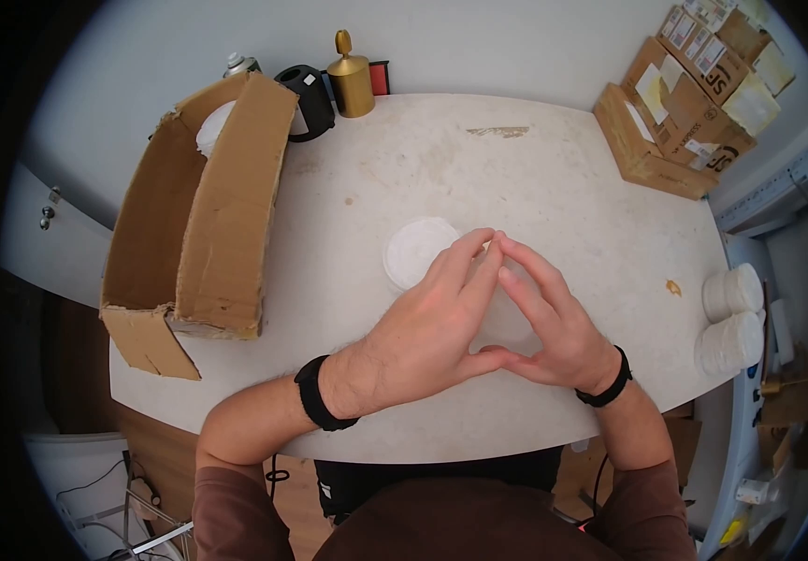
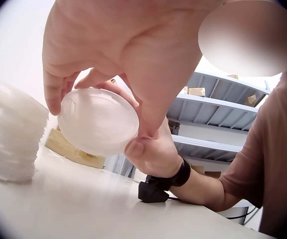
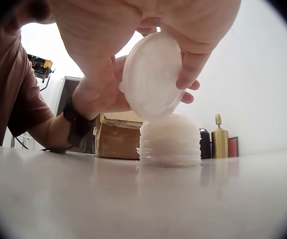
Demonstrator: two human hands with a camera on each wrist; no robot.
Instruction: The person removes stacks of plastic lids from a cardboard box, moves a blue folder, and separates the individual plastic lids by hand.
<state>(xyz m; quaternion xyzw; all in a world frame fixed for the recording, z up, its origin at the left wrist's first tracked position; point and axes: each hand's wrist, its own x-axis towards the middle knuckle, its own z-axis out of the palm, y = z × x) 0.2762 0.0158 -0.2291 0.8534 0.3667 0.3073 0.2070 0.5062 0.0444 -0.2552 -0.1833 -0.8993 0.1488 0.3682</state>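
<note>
Between both hands a round, translucent white plastic lid (image 2: pixel 98 122) is held tilted above the table. My left hand (image 1: pixel 413 341) grips its edge, fingers curled over the far side and thumb low on the near side. From the other side my right hand (image 1: pixel 558 332) holds the same lid; fingertips and thumbs of the two hands meet around it. A rim and a small tab show on the lid (image 3: pixel 153 74) in the right wrist view. Just beyond the left hand stands a stack of similar white lids (image 1: pixel 415 251), seen side-on as a ridged pile (image 3: pixel 169 142).
A long open cardboard box (image 1: pixel 226 215) stands at the left, with something white inside. Behind it are a black kettle-like container (image 1: pixel 309 101) and a gold canister (image 1: pixel 353 86). Two white stacks (image 1: pixel 731 318) sit at the right edge; cardboard boxes (image 1: pixel 685 112) pile up back right.
</note>
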